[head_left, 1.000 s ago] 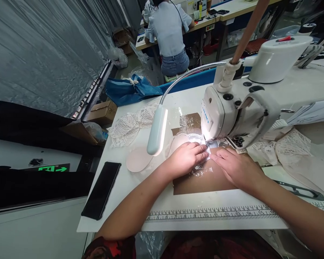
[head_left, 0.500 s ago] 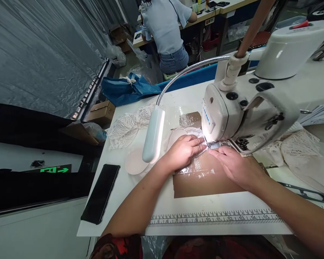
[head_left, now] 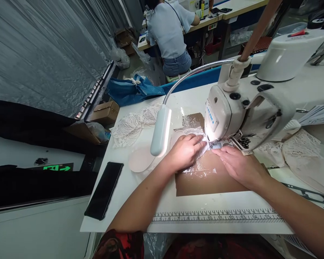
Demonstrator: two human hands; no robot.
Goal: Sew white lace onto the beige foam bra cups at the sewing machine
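Note:
A white lace-edged fabric piece (head_left: 202, 153) lies under the needle area of a white sewing machine (head_left: 218, 111). My left hand (head_left: 187, 151) rests flat on this fabric, its fingers stretched toward the presser foot (head_left: 211, 145). Just right of the foot is my right hand (head_left: 239, 163), laid low on the brown covering (head_left: 205, 185) with fingers extended to the left. Its fingertips are close to the foot and the fabric's edge; whether they touch the fabric I cannot tell. Part of the fabric is hidden under my left hand.
A lit lamp (head_left: 161, 131) on a bendy neck hangs left of the machine. White lace pieces (head_left: 127, 130), a pale round pad (head_left: 140, 159) and a black phone (head_left: 104, 190) lie leftward. More lace (head_left: 301, 145) is at right. A ruler strip (head_left: 218, 217) runs along the front; a person (head_left: 169, 34) sits beyond.
The whole view has shifted slightly. My left fingers look a little more bent, and the lace fabric beneath them has shifted slightly at the foot. My right hand stays in nearly the same place.

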